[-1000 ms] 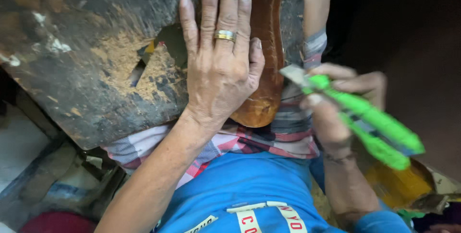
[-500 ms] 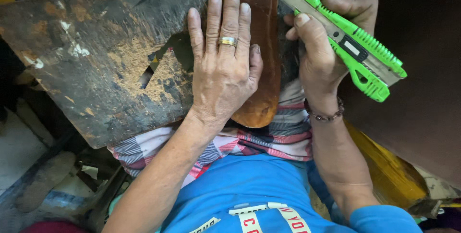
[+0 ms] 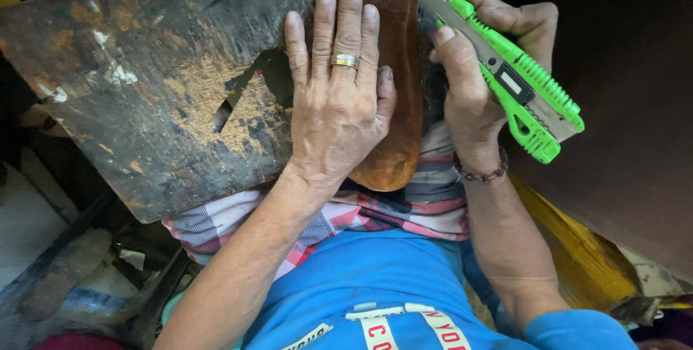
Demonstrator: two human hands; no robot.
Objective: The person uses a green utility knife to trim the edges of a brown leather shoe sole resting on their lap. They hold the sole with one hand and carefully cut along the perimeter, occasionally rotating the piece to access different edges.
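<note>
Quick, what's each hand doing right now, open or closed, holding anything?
Left hand: open, flat, pressing the brown leather piece onto the worn board.
Right hand: closed around the green utility knife.

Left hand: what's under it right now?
The left hand lies flat across a brown leather sole piece and the worn wooden board. The board's notch edge beneath the palm is hidden.

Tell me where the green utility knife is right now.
In the head view, the green utility knife is at the upper right, gripped in the right hand, its blade tip beside the right edge of the brown leather sole that the left hand presses down.
</note>
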